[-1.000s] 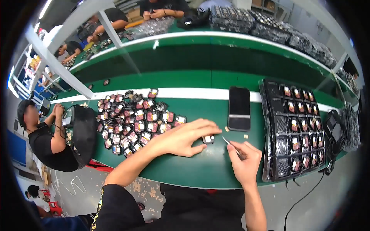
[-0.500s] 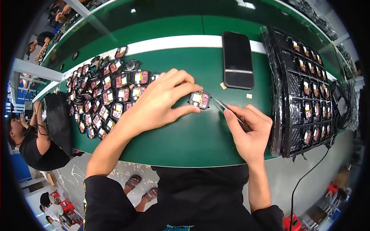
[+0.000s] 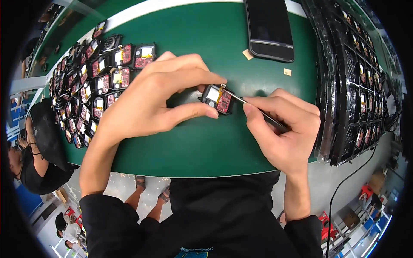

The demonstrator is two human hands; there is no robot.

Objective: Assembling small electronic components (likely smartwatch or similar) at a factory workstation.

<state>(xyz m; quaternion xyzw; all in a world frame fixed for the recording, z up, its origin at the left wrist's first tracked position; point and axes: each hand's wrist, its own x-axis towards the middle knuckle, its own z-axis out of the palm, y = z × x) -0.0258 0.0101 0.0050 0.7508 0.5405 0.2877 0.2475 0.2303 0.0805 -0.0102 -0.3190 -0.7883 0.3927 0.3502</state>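
Note:
My left hand [image 3: 157,96] grips a small open watch case [image 3: 217,99] between thumb and fingers, low over the green table. Inside the case show a red circuit board, a silvery white block and a bit of yellow tape. In my right hand [image 3: 284,129] is a pair of tweezers [image 3: 267,118], held like a pen. Their tips meet the upper edge of the case, close to my left index fingertip; whether they pinch anything there is too small to tell.
Many similar watch cases [image 3: 100,66] lie crowded on the left of the green table [image 3: 189,150]. A black phone [image 3: 270,30] lies at the far right, beside small tan pieces [image 3: 287,72]. Stacked black trays [image 3: 344,86] holding more cases stand at right. Another person [image 3: 41,159] sits at left.
The tweezers have moved left from beside the watch case onto its upper edge. The case has turned a little in my left hand. My view has shifted closer to the table.

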